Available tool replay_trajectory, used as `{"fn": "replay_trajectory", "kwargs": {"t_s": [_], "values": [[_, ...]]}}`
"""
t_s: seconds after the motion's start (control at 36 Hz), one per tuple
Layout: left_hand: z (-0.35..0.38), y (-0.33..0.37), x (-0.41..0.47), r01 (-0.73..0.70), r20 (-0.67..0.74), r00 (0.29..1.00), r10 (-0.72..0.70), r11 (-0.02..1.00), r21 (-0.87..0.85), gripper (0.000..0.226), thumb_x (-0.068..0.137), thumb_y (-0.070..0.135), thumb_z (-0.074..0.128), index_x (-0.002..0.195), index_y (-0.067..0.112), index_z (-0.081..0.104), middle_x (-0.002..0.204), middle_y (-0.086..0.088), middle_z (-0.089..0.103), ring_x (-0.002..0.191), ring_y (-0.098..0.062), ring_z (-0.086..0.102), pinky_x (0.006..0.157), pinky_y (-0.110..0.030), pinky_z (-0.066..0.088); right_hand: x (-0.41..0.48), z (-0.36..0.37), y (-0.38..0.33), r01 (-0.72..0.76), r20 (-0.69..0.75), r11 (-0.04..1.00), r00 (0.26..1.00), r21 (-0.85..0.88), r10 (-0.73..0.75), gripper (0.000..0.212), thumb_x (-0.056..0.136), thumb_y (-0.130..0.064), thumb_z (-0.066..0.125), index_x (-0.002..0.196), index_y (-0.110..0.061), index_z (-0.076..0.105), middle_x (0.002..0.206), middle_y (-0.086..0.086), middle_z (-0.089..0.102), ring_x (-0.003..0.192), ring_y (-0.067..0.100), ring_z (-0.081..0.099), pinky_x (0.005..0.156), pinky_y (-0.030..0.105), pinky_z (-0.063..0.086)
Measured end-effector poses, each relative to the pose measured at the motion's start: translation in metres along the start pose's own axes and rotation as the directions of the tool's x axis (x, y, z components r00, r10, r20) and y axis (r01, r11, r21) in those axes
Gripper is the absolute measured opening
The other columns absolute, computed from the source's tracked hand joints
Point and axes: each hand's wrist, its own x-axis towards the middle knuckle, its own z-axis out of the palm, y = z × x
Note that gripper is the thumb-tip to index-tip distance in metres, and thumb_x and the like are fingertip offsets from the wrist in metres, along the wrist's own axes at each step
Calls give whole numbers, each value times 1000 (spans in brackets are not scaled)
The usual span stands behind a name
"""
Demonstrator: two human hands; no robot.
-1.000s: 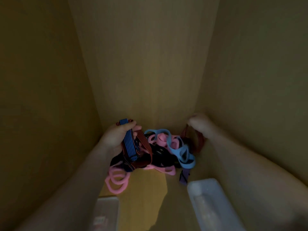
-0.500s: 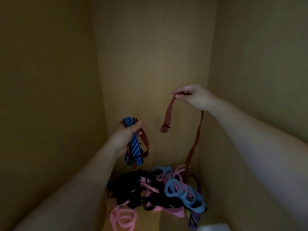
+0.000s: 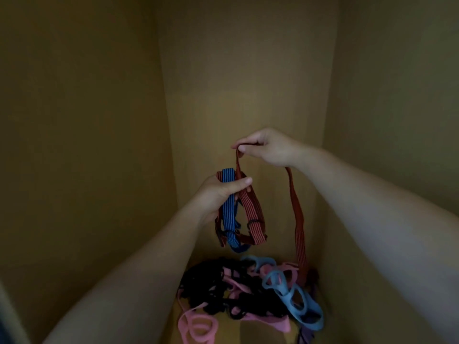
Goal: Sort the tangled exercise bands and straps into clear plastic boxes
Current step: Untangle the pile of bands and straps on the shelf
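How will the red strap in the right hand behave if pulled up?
Probably floppy: the red strap hangs limp from the right hand. Likely light: a fingertip pinch holds it. Its lower end enters the pile; it may snag.

Red strap (image 3: 296,219) hanging, blue-and-red straps (image 3: 238,217) bunched aloft, tangled bands (image 3: 250,296) heaped below

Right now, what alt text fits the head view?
The right hand pinches a red strap above the left hand, which grips a bundle of blue and red striped straps. The strap trails down into a tangled pile of black, pink and blue bands.
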Motion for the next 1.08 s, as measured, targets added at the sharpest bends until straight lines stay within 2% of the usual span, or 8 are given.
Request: {"fn": "replay_trajectory", "kwargs": {"t_s": [0.06, 0.14, 0.22, 0.28, 0.47, 0.69, 0.92, 1.08], "values": [[-1, 0, -1, -2, 6, 1000, 2, 1000, 13, 18, 77, 22, 77, 70, 12, 64, 74, -6, 67, 69, -20, 65, 69, -33, 54, -1, 3, 3, -11, -15, 1000, 1000, -15, 11, 26, 96, -28, 56, 120, -23, 66, 117, -10, 66, 110, 0, 56, 97, 15, 37], [-7, -4, -2, 10, -6, 1000, -10, 1000, -21, 28, 80, 11, 67, 55, 17, 55, 64, -5, 55, 59, -17, 57, 61, -29, 50, -3, 5, 16, -41, -42, 998, 998, -38, 39, 24, 95, -29, 59, 115, -23, 69, 104, -12, 68, 101, 0, 60, 95, 19, 42], [-16, -6, -8, 19, -91, 995, -29, 994, -110, 42, 83, 1, 55, 46, 20, 48, 56, -3, 43, 52, -15, 46, 52, -23, 47, -8, 4, 32, -102, -50, 994, 994, -48, 100, 16, 94, -27, 60, 99, -20, 73, 72, -19, 65, 64, -9, 56, 67, 18, 43], [-24, -2, -11, -20, -182, 983, -8, 988, -152, 46, 84, 1, 52, 44, 22, 47, 49, 2, 39, 46, -12, 40, 52, -25, 42, -11, 3, 47, -167, -82, 984, 983, -65, 161, 19, 94, -24, 59, 87, -12, 72, 56, -8, 56, 52, 5, 49, 56, 24, 37], [-47, 6, -13, -30, -387, 917, -98, 949, -313, 15, 88, 13, 58, 75, 14, 50, 58, 4, 43, 47, -9, 39, 48, -25, 38, -37, 11, 94, -303, -78, 932, 943, 200, 324, 24, 94, -21, 60, 96, 2, 67, 69, 7, 55, 55, 16, 44, 56, 27, 40], [-48, -5, -14, 131, -248, 936, -249, 902, -411, 20, 89, 21, 53, 71, 20, 44, 54, 7, 35, 43, -9, 30, 42, -22, 32, -33, 33, 94, -301, -173, 944, 931, 135, 322, 37, 95, -39, 55, 97, -7, 73, 71, 5, 56, 51, 9, 41, 48, 17, 32], [-33, -18, -14, 266, -158, 939, -307, 935, -236, 26, 83, 38, 71, 86, 18, 55, 56, 5, 40, 45, -10, 36, 50, -24, 36, -25, 71, 44, -215, -3, 972, 976, 100, 216, 39, 97, -43, 49, 98, -11, 72, 67, -3, 53, 54, 8, 47, 54, 23, 35], [-26, -37, -9, 242, -168, 943, -287, 939, -244, 36, 74, 45, 76, 86, 12, 70, 57, 1, 46, 50, -12, 38, 61, -28, 36, -31, 94, 33, -148, 163, 987, 977, 64, 136, 34, 97, -34, 53, 67, -18, 58, 55, -4, 35, 48, 11, 34, 50, 27, 26]]}}
